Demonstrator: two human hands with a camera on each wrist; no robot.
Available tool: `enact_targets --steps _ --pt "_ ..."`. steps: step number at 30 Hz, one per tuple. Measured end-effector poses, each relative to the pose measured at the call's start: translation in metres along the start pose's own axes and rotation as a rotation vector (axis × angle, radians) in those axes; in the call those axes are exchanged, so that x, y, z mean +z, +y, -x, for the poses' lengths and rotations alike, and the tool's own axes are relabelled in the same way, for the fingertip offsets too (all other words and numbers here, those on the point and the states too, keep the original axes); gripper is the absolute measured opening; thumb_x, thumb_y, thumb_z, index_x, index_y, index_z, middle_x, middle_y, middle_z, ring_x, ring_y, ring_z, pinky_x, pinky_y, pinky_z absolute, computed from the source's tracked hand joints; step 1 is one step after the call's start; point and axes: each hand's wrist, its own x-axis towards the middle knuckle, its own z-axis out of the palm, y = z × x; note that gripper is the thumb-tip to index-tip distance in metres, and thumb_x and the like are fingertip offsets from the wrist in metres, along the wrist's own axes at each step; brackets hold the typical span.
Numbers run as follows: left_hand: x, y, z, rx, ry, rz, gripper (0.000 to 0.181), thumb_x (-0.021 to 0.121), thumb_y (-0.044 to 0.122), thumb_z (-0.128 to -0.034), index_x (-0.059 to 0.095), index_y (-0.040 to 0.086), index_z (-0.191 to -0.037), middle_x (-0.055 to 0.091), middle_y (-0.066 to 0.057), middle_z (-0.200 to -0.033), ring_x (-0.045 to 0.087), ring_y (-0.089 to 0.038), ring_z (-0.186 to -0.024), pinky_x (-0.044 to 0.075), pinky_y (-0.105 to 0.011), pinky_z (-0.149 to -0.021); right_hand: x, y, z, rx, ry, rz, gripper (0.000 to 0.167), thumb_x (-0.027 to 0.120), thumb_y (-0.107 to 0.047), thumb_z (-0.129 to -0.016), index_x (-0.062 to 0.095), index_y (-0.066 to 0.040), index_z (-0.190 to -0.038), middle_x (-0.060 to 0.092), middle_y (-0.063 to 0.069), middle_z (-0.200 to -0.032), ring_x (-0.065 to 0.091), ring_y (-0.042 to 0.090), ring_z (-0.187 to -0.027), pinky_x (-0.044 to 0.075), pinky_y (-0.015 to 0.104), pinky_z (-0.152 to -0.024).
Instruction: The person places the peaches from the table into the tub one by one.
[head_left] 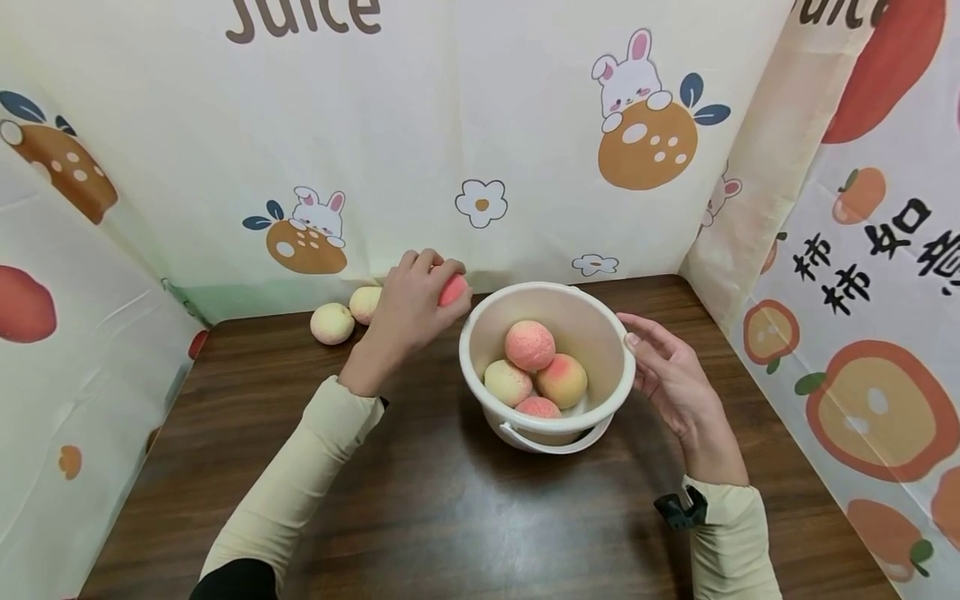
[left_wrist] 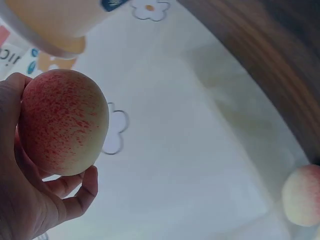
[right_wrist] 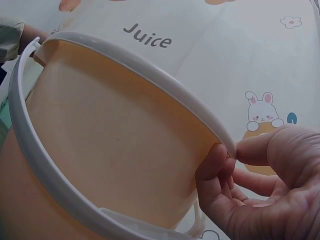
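My left hand [head_left: 420, 296] grips a pink-and-cream peach [left_wrist: 65, 122], held up just left of a white bucket [head_left: 474, 379]. In the head view the fingers cover most of that peach. My right hand [head_left: 678, 379] pinches the bucket's rim on its right side; thumb and fingers meet at the rim in the right wrist view [right_wrist: 227, 150]. Several peaches lie inside the bucket, with a pink peach [head_left: 530, 345] on top, a cream one [head_left: 507, 383] at the left and an orange-yellow one [head_left: 562, 381] at the right. The bucket's handle [head_left: 558, 447] hangs down at the front.
Two pale peaches, one [head_left: 332, 323] further left and one [head_left: 364, 305] partly behind my left wrist, sit at the back of the dark wooden table [head_left: 420, 517]. A printed cloth [head_left: 420, 125] walls the back and both sides.
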Motion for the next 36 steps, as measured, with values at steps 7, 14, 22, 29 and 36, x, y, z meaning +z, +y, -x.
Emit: enact_targets --steps 7,14,22,29,36 --pt "-0.018 0.023 -0.001 0.055 0.081 0.083 0.031 0.064 0.035 -0.0931 0.074 0.018 -0.116 0.066 -0.01 -0.109 0.057 -0.032 -0.101 0.05 -0.045 -0.081 -0.001 0.001 -0.001 -0.022 -0.025 -0.006 0.035 0.055 -0.01 -0.107 0.057 -0.01 -0.142 0.069 0.001 -0.117 0.074 0.01 -0.092 0.063 0.028 -0.073" --pt "-0.03 0.048 0.005 0.126 0.092 0.191 0.028 0.066 0.034 -0.0937 0.074 0.018 -0.116 0.066 -0.005 -0.108 0.056 -0.026 -0.1 0.051 -0.037 -0.077 -0.002 -0.001 -0.001 -0.033 -0.029 -0.02 0.032 0.055 -0.008 -0.107 0.059 -0.01 -0.138 0.071 0.001 -0.112 0.075 0.009 -0.088 0.063 0.027 -0.069" --pt "-0.021 0.066 0.01 0.26 0.04 0.232 0.031 0.067 0.033 -0.0937 0.075 0.015 -0.118 0.068 -0.006 -0.109 0.058 -0.025 -0.101 0.049 -0.039 -0.087 -0.001 0.001 -0.001 -0.036 -0.025 -0.034 0.032 0.055 -0.008 -0.107 0.058 -0.009 -0.138 0.073 0.0 -0.11 0.075 0.009 -0.087 0.063 0.026 -0.07" --pt "-0.006 0.078 0.014 0.296 -0.111 0.247 0.029 0.07 0.04 -0.0949 0.075 0.021 -0.116 0.065 0.0 -0.11 0.055 -0.02 -0.109 0.048 -0.035 -0.094 0.0 0.001 0.0 -0.04 -0.012 -0.023 0.034 0.057 -0.008 -0.106 0.057 -0.007 -0.139 0.072 0.001 -0.11 0.075 0.009 -0.088 0.063 0.027 -0.07" --pt "0.003 0.085 0.014 0.314 -0.187 0.276 0.023 0.066 0.041 -0.0973 0.076 0.025 -0.111 0.061 0.004 -0.105 0.053 -0.017 -0.109 0.046 -0.031 -0.092 -0.001 0.001 -0.001 -0.035 -0.003 -0.025 0.034 0.058 -0.009 -0.105 0.058 -0.007 -0.139 0.072 0.001 -0.111 0.075 0.009 -0.089 0.063 0.027 -0.071"
